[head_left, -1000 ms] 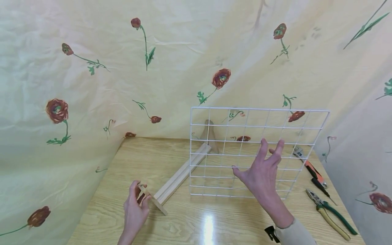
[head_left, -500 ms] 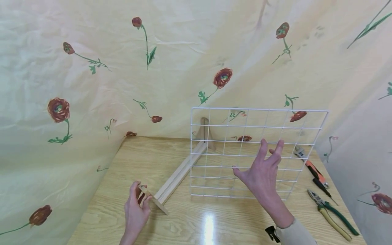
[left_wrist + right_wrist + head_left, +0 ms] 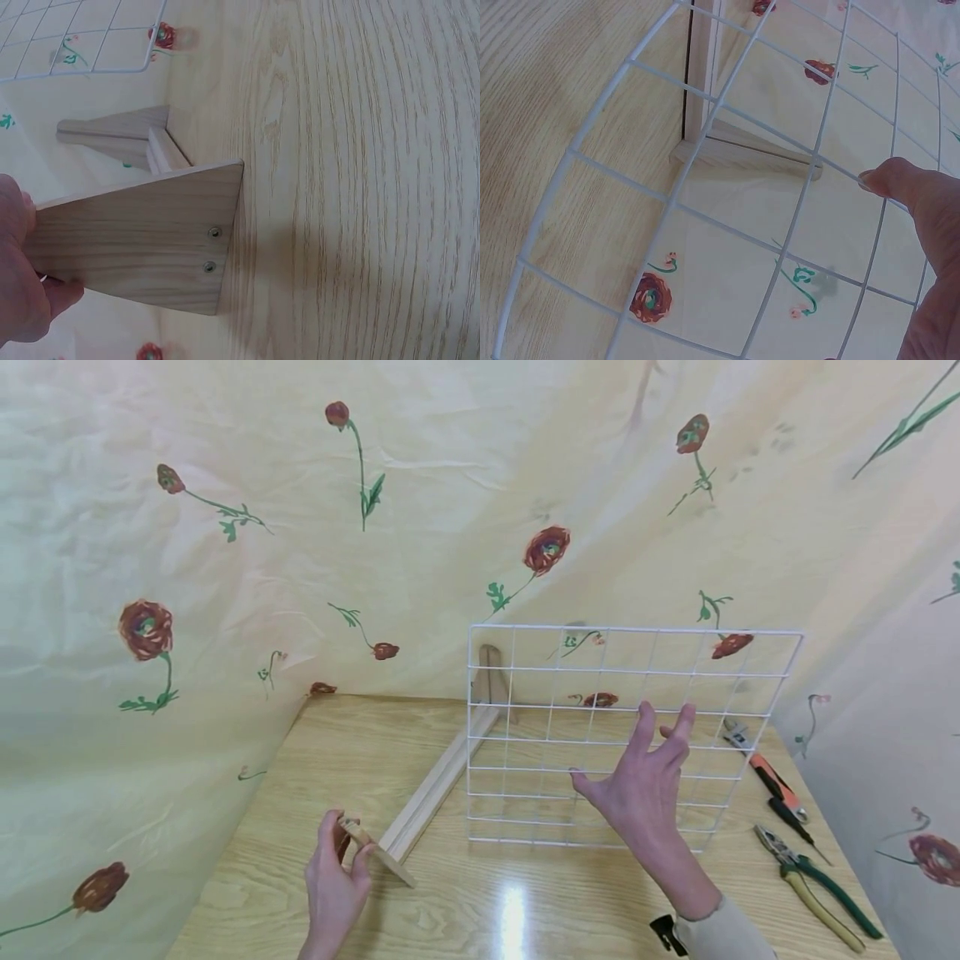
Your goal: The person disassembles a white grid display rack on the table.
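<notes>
A wooden stand has a long grooved rail (image 3: 438,785) between two tapering end pieces, and it rests on the table. My left hand (image 3: 335,881) grips the top of the near end piece (image 3: 142,232), whose outer face shows two metal screw heads. The far end piece (image 3: 491,677) stands upright at the back, seen partly through a white wire grid panel (image 3: 555,706). My right hand (image 3: 648,785) holds this panel upright with thumb and fingers spread across its wires. In the right wrist view the thumb (image 3: 896,184) lies against a wire; the other fingers are mostly hidden there.
At the right lie pliers (image 3: 813,889) with green and yellow handles, an adjustable wrench (image 3: 738,735), an orange-and-black tool (image 3: 776,785) and a thin dark-handled screwdriver (image 3: 791,820). A small black clip-like object (image 3: 666,933) is near the right sleeve. Flowered cloth (image 3: 435,527) hangs behind the wooden table (image 3: 352,735).
The stand's far end has swung left, moving further behind the panel's left edge. My left hand stays on the near end piece. The wire grid and right hand have barely moved.
</notes>
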Demonstrator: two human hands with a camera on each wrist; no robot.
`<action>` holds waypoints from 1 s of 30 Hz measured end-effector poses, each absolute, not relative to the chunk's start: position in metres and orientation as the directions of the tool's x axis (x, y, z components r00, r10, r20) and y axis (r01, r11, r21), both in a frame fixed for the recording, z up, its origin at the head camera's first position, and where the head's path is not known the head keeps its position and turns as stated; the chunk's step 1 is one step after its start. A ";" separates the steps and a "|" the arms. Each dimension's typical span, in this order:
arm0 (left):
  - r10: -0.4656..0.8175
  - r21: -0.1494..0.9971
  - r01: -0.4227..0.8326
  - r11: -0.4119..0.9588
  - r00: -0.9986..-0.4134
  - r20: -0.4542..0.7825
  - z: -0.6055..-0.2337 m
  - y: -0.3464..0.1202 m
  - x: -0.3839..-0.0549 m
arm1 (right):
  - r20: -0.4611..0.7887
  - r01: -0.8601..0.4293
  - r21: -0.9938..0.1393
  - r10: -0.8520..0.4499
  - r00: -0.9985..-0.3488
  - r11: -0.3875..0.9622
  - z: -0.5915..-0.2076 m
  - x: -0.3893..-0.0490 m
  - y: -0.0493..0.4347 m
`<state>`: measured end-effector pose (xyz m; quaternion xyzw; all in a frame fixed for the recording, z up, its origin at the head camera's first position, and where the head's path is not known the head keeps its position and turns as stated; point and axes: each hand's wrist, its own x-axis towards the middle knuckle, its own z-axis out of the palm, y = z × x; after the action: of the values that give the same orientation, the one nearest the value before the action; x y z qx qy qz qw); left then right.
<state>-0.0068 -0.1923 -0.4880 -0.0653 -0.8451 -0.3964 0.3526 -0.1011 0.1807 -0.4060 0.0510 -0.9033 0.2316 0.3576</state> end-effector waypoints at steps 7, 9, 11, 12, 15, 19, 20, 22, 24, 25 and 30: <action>-0.171 0.607 0.402 0.686 -0.721 0.671 -0.491 -0.192 -0.005 | 0.676 -0.265 -0.367 0.060 -0.734 0.891 -0.408 -0.101 0.182; -0.171 0.599 0.405 0.691 -0.714 0.679 -0.491 -0.192 -0.004 | 0.679 -0.268 -0.363 0.056 -0.732 0.892 -0.408 -0.101 0.183; -0.171 0.588 0.404 0.700 -0.705 0.689 -0.492 -0.192 -0.004 | 0.680 -0.271 -0.363 0.055 -0.731 0.892 -0.408 -0.101 0.183; -0.172 0.583 0.403 0.706 -0.701 0.692 -0.492 -0.192 -0.004 | 0.680 -0.271 -0.363 0.055 -0.731 0.891 -0.408 -0.101 0.183; -0.174 0.572 0.400 0.716 -0.691 0.701 -0.492 -0.191 -0.003 | 0.683 -0.272 -0.361 0.054 -0.728 0.892 -0.408 -0.101 0.182; -0.175 0.558 0.392 0.732 -0.683 0.709 -0.492 -0.189 -0.004 | 0.682 -0.267 -0.359 0.056 -0.729 0.894 -0.408 -0.101 0.182; -0.177 0.555 0.387 0.736 -0.682 0.710 -0.491 -0.189 -0.003 | 0.682 -0.267 -0.359 0.056 -0.730 0.894 -0.409 -0.101 0.182; -0.178 0.551 0.381 0.742 -0.680 0.711 -0.491 -0.188 -0.003 | 0.682 -0.267 -0.357 0.055 -0.729 0.895 -0.409 -0.101 0.182; -0.181 0.551 0.375 0.745 -0.681 0.709 -0.492 -0.187 -0.003 | 0.683 -0.267 -0.357 0.055 -0.728 0.895 -0.409 -0.101 0.182; -0.183 0.550 0.373 0.747 -0.681 0.709 -0.492 -0.187 -0.002 | 0.684 -0.268 -0.355 0.053 -0.728 0.896 -0.409 -0.102 0.183; -0.191 0.546 0.364 0.755 -0.674 0.714 -0.494 -0.186 -0.002 | 0.685 -0.270 -0.345 0.045 -0.727 0.899 -0.410 -0.102 0.184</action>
<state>-0.0018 -0.1863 -0.4942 -0.0510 -0.8466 -0.3464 0.4007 -0.1018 0.1835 -0.4100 0.0623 -0.9039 0.2159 0.3639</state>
